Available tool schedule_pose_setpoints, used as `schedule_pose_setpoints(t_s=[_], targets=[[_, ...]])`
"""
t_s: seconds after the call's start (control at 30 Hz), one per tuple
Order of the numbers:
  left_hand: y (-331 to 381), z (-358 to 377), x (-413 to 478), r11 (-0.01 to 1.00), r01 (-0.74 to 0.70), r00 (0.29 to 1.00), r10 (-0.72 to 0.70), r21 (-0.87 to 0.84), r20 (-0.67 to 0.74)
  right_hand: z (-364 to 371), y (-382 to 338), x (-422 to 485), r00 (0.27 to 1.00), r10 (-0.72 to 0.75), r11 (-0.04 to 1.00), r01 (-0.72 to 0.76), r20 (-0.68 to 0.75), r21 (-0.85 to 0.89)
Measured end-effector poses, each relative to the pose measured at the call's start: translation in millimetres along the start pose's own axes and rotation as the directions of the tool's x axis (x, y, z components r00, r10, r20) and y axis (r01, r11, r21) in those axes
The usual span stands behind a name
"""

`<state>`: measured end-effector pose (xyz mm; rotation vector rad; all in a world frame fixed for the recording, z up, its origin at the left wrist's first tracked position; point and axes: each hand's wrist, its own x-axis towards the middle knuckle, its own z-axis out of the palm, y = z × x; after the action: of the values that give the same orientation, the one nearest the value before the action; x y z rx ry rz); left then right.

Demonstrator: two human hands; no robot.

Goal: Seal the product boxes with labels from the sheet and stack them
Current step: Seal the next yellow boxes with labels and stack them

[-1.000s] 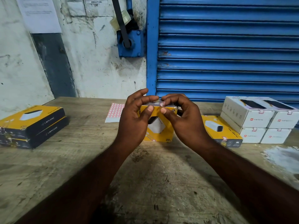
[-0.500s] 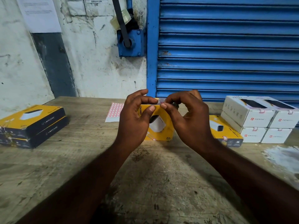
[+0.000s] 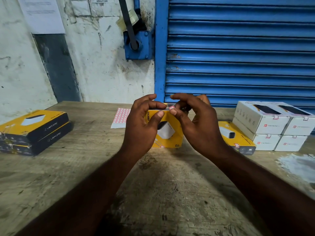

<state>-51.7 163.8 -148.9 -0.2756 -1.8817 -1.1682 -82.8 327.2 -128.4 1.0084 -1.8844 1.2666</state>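
Closest to me is the scuffed wooden table (image 3: 162, 193), with both forearms reaching out over it. The hands meet on one yellow box (image 3: 168, 133), which stands on its edge on the tabletop. My left hand (image 3: 143, 126) is wrapped round its left end, thumb on the front face and fingers over the top. My right hand (image 3: 197, 126) has thumb and fingertips pinching a small red-bordered label (image 3: 171, 107) right at the top edge, where the flap looks to close.

My guess is this is light, thin card. It should be stiff enough at the corners but will dent if I squeeze the middle, so I'd grip by the ends. The label is flimsy and will likely crease or stick to itself.

Just behind is the label sheet (image 3: 120, 116), lying flat. Another yellow box (image 3: 237, 137) sits to the right, touching a two-high block of white boxes (image 3: 272, 126). Off left there's a two-high black-and-yellow stack (image 3: 34, 132), and a blue shutter (image 3: 238, 48) at the back.
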Motion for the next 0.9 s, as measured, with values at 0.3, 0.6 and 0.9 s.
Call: schedule_pose_setpoints(t_s=[0.3, 0.6, 0.9], targets=[[-2, 0, -1, 1.0, -0.016, 1.0, 0.016, -0.002, -0.017, 1, 9, -1, 0.998, -0.004, 0.992, 0.012, 0.063, -0.128], [-2, 1, -1, 1.0, -0.007, 1.0, 0.008, 0.003, -0.027, 0, 2, -1, 0.998, -0.07, 0.996, 0.069, -0.01, -0.053], [0, -1, -1, 1.0, -0.008, 1.0, 0.008, -0.004, -0.023, 0, -2, -4, 0.999, -0.04, 0.999, 0.04, 0.021, -0.027]])
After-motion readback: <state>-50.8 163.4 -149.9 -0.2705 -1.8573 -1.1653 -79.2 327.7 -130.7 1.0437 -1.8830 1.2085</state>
